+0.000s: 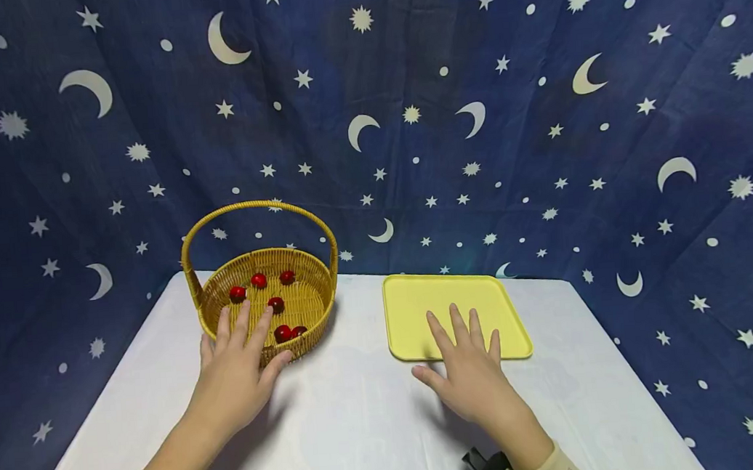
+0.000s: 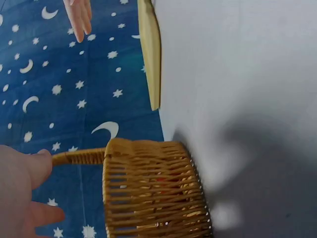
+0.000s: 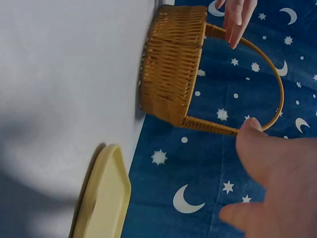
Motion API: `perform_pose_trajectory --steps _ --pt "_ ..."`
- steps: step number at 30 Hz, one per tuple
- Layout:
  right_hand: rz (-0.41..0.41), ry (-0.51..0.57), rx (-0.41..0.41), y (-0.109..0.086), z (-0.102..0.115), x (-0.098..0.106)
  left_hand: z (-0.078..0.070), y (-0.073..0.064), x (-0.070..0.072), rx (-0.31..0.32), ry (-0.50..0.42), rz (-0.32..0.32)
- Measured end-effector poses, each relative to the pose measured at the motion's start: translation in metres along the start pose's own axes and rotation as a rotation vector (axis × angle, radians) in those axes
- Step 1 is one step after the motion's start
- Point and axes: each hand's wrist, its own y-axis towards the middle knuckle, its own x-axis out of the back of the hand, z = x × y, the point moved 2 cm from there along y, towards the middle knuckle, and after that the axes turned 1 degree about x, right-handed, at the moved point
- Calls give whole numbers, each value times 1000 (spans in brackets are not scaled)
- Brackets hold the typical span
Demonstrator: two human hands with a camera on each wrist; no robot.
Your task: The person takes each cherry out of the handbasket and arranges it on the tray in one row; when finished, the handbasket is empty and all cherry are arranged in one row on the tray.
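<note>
In the head view my left hand [image 1: 234, 379] hovers at the front edge of a wicker basket [image 1: 318, 290], its fingers spread and holding nothing. Several dark red cherries [image 1: 276, 304] lie apart inside the basket, which has a tall arched handle [image 1: 256, 204]. Over the near edge of a yellow tray [image 1: 450, 306], my right hand [image 1: 475, 381] is held with its fingers spread as well, nothing in it. The tray's surface carries nothing that I can see. From the left wrist view, the basket's woven side [image 2: 153, 193] hides most of the cherries.
A white-covered table [image 1: 357, 426] carries both basket and tray, side by side with a gap between them. Behind and around it hangs a dark blue cloth [image 1: 410, 160] with moons and stars. Black straps [image 1: 487, 466] sit at both wrists.
</note>
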Motion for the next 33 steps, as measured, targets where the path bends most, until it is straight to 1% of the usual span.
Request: perform_pose_trajectory --steps 4,7,10,13,15,17,20,22,24,28,31,33 --pt "-45 111 90 11 12 3 8 3 13 3 -111 -70" --pt "-61 226 152 22 24 6 16 4 23 32 -177 -132" --pt "-76 318 201 34 38 9 26 6 30 79 -227 -185" --pt "-116 384 275 50 55 9 37 8 34 130 -258 -225" --pt "-139 432 337 61 66 7 44 10 34 174 -287 -232" --pt "-142 485 388 72 78 3 53 12 34 214 -309 -237" --pt "-107 571 430 90 95 -3 67 17 30 272 -352 -229" --pt "-76 621 435 101 106 -6 78 20 25 294 -381 -218" --pt "-49 662 438 112 117 -10 88 23 21 314 -427 -191" --pt "-7 657 436 132 137 -19 104 30 11 353 -544 -116" --pt "44 641 437 147 149 -27 110 36 6 400 -640 -75" --pt "98 633 442 156 156 -33 113 39 4 432 -711 -59"
